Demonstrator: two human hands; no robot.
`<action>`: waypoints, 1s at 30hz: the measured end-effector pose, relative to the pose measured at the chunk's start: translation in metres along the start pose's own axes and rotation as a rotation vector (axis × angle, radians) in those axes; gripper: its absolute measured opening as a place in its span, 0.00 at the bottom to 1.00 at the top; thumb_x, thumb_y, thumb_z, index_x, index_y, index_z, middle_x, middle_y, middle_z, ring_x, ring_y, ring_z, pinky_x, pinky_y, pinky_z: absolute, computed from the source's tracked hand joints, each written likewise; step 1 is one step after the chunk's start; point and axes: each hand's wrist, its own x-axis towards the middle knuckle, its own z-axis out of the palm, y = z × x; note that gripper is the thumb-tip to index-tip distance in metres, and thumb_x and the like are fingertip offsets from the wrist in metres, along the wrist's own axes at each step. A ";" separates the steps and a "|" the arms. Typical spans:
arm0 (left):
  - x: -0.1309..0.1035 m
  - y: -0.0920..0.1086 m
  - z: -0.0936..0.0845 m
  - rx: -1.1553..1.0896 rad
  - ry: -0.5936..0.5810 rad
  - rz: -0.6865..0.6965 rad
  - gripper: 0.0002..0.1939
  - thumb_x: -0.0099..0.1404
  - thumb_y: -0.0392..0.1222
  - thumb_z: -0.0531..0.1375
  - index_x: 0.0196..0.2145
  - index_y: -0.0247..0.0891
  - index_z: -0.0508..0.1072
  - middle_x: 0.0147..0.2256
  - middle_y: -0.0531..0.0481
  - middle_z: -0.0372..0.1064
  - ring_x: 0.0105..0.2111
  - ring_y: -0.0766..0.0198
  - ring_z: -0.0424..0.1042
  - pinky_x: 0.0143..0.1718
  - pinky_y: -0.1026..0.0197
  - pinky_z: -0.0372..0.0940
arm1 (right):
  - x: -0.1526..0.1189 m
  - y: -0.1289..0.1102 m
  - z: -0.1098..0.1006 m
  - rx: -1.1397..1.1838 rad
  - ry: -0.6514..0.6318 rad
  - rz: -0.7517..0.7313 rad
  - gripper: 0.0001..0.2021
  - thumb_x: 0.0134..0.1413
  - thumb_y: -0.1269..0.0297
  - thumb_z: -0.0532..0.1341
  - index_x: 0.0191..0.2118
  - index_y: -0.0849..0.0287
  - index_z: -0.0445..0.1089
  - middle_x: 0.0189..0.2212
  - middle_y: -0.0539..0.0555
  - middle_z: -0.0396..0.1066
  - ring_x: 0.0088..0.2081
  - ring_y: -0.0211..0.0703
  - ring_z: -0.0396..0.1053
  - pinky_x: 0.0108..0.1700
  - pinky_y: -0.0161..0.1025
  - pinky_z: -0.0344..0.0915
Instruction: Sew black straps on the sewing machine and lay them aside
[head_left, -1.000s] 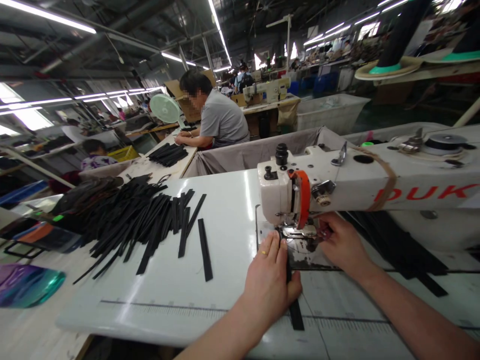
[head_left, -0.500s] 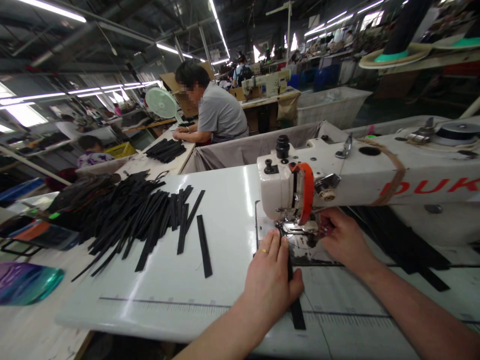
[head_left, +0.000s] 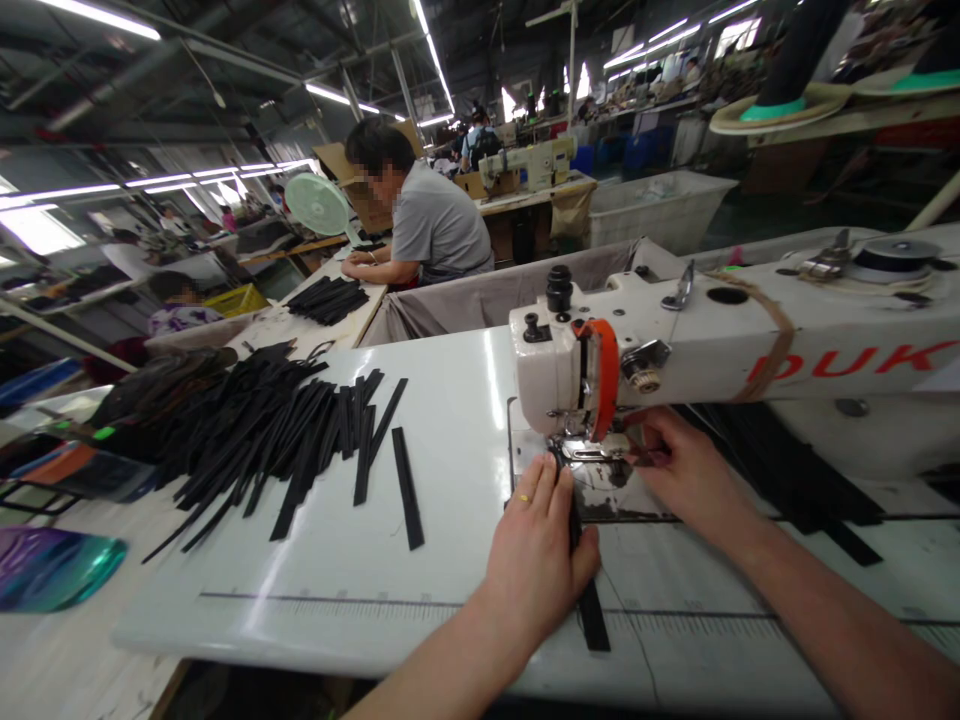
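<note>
My left hand (head_left: 534, 555) lies on a narrow black fabric strip (head_left: 594, 618), fingers stretched together and thumb along its right side, holding it down on the white table. Its fingertips reach the strip's far end, close to the metal presser foot (head_left: 592, 453) of a white sewing machine (head_left: 541, 375). The strip's near end sticks out below my thumb. Right of the needle area, my right hand (head_left: 686, 475) is closed, thumb and fingers pinched beside the foot. A small dark thing shows at those fingertips, too unclear to name. The orange guard (head_left: 604, 380) hangs above.
A heap of black strips (head_left: 300, 440) spreads over the table's left, with one strip (head_left: 407, 488) apart. More black strips (head_left: 787, 470) lie behind my right forearm. A person in grey (head_left: 442, 220) works across from me beside a green fan (head_left: 319, 205).
The view has shifted slightly. Both hands stay beside the presser foot, the left on the strip, and the strip has barely moved.
</note>
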 end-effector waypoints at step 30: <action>0.017 -0.033 -0.007 -0.062 0.075 0.129 0.19 0.66 0.34 0.57 0.54 0.27 0.68 0.57 0.37 0.67 0.58 0.51 0.64 0.61 0.46 0.61 | -0.042 0.001 -0.005 -0.132 -0.593 -0.425 0.27 0.45 0.80 0.52 0.52 0.60 0.70 0.53 0.61 0.71 0.55 0.48 0.67 0.55 0.46 0.67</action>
